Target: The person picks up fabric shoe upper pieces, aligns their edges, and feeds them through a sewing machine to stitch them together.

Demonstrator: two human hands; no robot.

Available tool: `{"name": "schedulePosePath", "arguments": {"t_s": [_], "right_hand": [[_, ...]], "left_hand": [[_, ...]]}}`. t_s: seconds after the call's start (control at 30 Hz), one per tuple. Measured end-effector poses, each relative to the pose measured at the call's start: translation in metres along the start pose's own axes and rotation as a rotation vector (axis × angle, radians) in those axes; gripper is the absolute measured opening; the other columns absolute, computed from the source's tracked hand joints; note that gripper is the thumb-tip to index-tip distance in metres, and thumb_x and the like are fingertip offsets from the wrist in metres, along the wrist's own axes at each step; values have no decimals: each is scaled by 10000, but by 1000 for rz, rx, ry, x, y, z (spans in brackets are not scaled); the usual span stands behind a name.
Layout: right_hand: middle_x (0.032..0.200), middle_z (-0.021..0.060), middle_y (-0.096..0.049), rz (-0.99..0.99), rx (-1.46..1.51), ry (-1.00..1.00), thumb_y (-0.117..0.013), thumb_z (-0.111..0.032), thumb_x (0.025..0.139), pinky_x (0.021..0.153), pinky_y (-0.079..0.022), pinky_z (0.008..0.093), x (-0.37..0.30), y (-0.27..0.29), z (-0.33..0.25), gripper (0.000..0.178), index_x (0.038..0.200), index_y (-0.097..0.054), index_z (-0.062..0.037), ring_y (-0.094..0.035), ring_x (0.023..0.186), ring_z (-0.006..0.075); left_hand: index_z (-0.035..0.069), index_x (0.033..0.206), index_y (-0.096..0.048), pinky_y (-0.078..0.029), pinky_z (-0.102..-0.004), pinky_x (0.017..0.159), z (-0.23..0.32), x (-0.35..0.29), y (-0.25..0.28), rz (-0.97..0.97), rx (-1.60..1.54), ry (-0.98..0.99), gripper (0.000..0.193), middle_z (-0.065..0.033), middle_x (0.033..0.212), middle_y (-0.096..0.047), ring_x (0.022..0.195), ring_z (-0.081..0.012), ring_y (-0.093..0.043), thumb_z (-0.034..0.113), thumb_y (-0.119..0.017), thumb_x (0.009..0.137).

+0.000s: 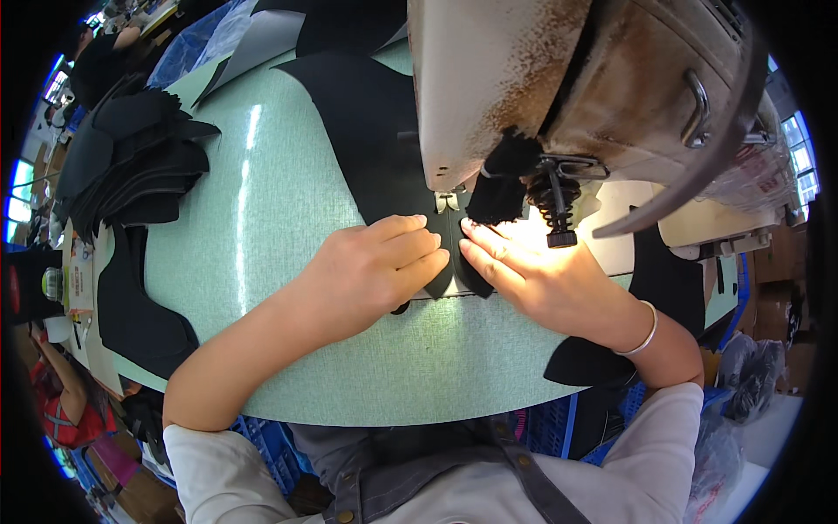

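around the presser foot (pixel 447 202), uneven pressure from the outstretched left hand (pixel 371 269) at eight o'clock and right hand (pixel 543 275) at four might skew the black panel (pixel 374 144) running beneath all three.

Black panel (pixel 374 140) (curved-edged), mostly flat

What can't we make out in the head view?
Head view, all items:
- Needle tip: too small to tell at the presser foot.
- Undersides of the left hand and right hand: hidden by their own backs.
- Black piece: partly behind the sewing machine head.
- Sewing machine head's top: cut off by the upper edge.
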State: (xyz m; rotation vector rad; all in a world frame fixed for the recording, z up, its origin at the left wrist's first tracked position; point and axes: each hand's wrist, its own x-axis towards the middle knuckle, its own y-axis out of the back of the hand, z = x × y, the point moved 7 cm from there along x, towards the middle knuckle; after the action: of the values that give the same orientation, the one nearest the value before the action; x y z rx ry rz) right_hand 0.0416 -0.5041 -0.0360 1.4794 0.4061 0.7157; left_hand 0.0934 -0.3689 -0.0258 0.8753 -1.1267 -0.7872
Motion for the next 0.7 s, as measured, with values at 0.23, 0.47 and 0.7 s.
{"name": "schedulePosePath", "arguments": {"t_s": [0.23, 0.47, 0.7], "right_hand": [[829, 3, -604, 160, -62, -43, -629, -112, 776, 564, -446, 328, 1, 0, 12, 250, 1015, -702, -107, -599, 676, 143], [883, 64, -636, 289, 55, -25, -668, -120, 775, 703, -501, 410, 6, 5, 25, 211, 983, -694, -96, -636, 786, 229], [841, 79, -635, 303, 84, -53, -710, -130, 754, 709, -503, 391, 1, -11, 38, 176, 901, -661, -48, -635, 782, 254]], "left_hand": [[70, 1008, -679, -587, -288, 712, -10, 0, 1, 39, 33, -12, 261, -31, 1022, -675, 1015, -212, -666, 96, -643, 751], [71, 991, -690, -581, -292, 744, -20, 2, 1, -22, 12, 63, 207, -33, 1038, -679, 1023, -214, -671, 89, -651, 787], [54, 996, -702, -578, -312, 780, -32, 3, 2, -3, -45, 70, 240, -41, 1036, -668, 1049, -231, -667, 37, -681, 757]]}}
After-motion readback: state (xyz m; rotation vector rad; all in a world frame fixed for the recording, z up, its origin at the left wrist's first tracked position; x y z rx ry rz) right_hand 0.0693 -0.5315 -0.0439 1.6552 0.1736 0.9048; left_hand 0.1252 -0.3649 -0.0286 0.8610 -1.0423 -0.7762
